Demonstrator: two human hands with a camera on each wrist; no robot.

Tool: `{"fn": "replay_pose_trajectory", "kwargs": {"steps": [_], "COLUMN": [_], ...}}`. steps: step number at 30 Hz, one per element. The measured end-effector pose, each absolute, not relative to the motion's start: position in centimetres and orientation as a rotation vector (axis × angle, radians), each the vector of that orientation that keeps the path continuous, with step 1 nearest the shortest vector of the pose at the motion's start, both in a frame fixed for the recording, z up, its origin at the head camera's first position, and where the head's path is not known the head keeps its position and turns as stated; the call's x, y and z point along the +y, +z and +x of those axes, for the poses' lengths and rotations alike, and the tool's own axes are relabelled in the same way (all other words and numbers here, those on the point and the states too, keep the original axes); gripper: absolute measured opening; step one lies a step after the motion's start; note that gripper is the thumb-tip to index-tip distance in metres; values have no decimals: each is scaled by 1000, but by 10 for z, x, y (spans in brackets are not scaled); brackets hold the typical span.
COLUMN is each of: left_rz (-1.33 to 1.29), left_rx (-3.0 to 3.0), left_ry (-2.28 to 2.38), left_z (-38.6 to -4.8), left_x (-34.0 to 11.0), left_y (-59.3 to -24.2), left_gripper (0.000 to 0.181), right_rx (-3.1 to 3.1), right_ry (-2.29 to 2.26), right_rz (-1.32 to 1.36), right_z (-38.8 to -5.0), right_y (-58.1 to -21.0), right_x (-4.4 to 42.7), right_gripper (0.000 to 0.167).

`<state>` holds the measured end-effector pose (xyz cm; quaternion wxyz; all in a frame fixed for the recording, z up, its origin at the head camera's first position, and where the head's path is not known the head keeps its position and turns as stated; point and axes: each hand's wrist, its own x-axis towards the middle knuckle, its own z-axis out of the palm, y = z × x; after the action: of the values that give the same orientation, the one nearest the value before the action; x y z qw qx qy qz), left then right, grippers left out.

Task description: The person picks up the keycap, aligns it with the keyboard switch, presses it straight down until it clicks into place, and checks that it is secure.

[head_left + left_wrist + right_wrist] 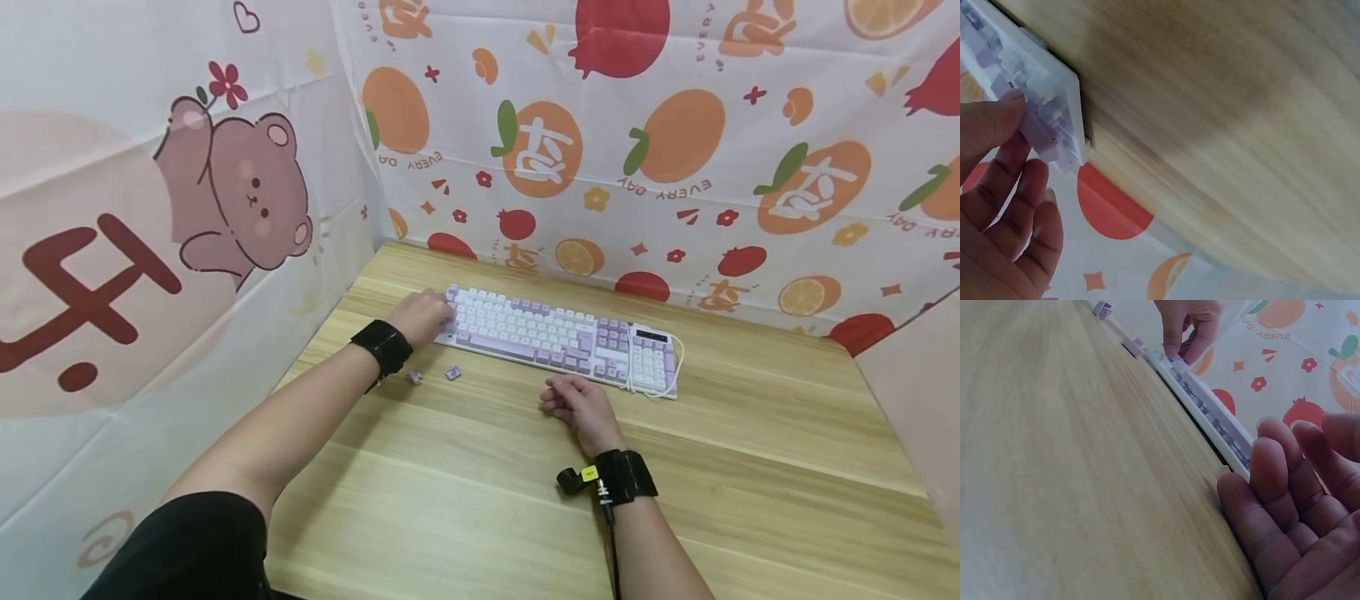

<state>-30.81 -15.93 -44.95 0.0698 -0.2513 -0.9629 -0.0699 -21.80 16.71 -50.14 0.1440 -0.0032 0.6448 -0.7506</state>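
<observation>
A white and purple keyboard lies across the back of the wooden table. At its left end is my left hand, whose thumb and index finger pinch a purple keycap at the keyboard's edge, seen close in the left wrist view. Whether that keycap is still seated cannot be told. My right hand rests near the keyboard's front edge, fingers loosely curled, holding nothing. Two loose purple keycaps, one upturned and the other beside my left wrist, lie in front of the keyboard.
A white cable loops over the keyboard's right end. Printed cloth hangs behind the table and along its left side. Bare wood extends in front of the keyboard. Black bands circle both wrists, the right one with a wired camera.
</observation>
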Motion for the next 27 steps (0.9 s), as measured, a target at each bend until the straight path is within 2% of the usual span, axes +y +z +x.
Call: {"fn": "replay_pose_trajectory", "kwargs": {"steps": [27], "left_rz": [-652], "left_rx": [-3002], "left_ry": [-290], "left_z": [-309], "left_x": [-163], "left_y": [-446], "left_gripper": [16], "right_rx": [1940], "right_ry": [-2132], "right_rz": [-27], "right_z": [-216], "right_y": [-501], "right_x": [165], "right_gripper": [36]}}
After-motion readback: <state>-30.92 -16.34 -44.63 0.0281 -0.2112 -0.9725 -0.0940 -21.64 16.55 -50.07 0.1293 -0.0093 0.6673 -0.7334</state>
